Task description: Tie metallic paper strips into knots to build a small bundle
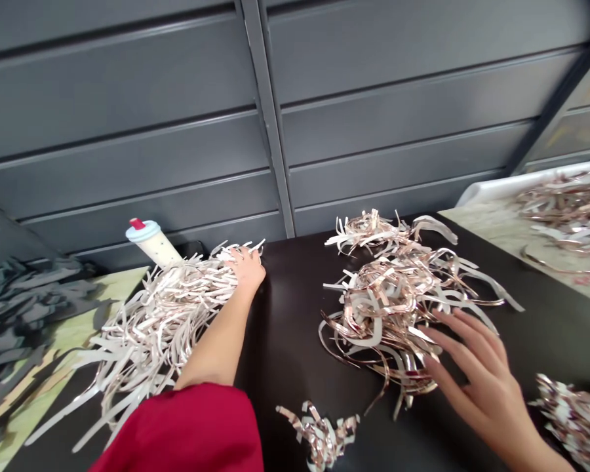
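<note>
the left hand (246,272) is curled on pale strips (162,321), its grip unclear; the right hand (484,373) is spread open, empty, against a copper heap (388,314).

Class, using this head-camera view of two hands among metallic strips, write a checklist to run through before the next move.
1. Left hand resting on the heap of pale, silvery strips: ok.
2. Right hand, fingers spread, touching the edge of the heap of curled copper-coloured strips: ok.
3. Left grip closed on strips: cannot tell, as the fingers are partly hidden among them.
4. The two heaps kept apart on the black tabletop: ok.
5. Cream speckled cup with a blue lid free of strips: not ok, strips lie against it.
</note>
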{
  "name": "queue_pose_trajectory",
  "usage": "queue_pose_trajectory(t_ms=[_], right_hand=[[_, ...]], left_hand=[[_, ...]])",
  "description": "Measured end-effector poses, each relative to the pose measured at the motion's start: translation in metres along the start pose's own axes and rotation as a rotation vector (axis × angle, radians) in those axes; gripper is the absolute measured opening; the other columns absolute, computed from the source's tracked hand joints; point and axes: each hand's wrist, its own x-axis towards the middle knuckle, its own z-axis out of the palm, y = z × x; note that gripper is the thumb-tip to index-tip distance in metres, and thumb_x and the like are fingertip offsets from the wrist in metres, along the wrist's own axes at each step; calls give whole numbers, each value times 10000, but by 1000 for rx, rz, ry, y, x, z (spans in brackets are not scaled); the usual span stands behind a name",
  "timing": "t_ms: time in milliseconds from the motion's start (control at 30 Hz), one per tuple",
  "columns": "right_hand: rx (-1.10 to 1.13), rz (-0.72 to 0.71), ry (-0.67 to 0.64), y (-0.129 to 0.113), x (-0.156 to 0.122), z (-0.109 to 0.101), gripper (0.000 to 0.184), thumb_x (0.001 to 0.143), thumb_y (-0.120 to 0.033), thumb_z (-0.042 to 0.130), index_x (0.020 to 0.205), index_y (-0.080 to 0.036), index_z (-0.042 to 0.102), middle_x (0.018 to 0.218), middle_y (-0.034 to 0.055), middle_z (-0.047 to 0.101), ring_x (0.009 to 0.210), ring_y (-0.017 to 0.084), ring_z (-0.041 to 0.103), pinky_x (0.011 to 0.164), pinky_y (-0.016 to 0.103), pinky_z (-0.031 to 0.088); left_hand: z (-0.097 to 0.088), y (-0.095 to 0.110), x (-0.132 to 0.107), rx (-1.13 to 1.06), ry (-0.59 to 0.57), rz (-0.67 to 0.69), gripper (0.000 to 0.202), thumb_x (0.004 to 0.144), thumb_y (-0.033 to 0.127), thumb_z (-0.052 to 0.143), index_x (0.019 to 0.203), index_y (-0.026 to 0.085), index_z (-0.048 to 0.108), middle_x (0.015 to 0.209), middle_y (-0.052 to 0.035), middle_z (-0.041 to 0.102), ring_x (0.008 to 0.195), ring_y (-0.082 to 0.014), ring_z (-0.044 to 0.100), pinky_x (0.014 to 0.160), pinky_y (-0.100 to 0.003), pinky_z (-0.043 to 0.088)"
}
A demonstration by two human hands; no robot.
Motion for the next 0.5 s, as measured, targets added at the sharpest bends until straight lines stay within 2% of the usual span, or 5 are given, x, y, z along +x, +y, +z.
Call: queue_pose_trajectory(t_ms=[133,233,300,367,500], right_hand=[[18,-10,-96,-10,-34,-1,626,815,-308,550,1396,-390,330,1340,76,461,1263,384,384,937,571,406],[-63,-123,-241,-14,-52,6,639,771,-408,602,1372,-379,386,1432,90,374,1282,424,337,889,585,418],[-142,-185,-326,-13,-57,15,570,783,-424,587,1333,-376,448,1452,99,352,1289,441,318,875,599,409],[-189,-190,-362,-10,-58,25,464,830,-366,535,1292,-371,498,1447,103,362,1299,431,308,880,594,401],[-220,-153,-381,-4,-46,44,352,886,-293,470,1224,-339,557,1428,119,381,1306,403,298,892,576,396]], left_hand=[[1,6,12,-9,-15,-84,574,826,347,492,1348,121,419,1490,-246,207,1352,-527,24,982,-730,118],[-2,12,3,15,-5,-19,619,809,408,538,1354,138,423,1520,-208,165,1367,-498,-26,1034,-685,65],[-7,16,-11,55,39,86,631,802,389,566,1371,165,407,1542,-164,130,1383,-458,-60,1069,-641,36],[-13,18,-31,80,77,196,619,804,348,574,1378,195,400,1552,-129,116,1396,-426,-55,1082,-623,28],[-25,19,-82,21,106,327,551,838,340,528,1365,225,417,1547,-114,153,1405,-396,43,1075,-630,96]])
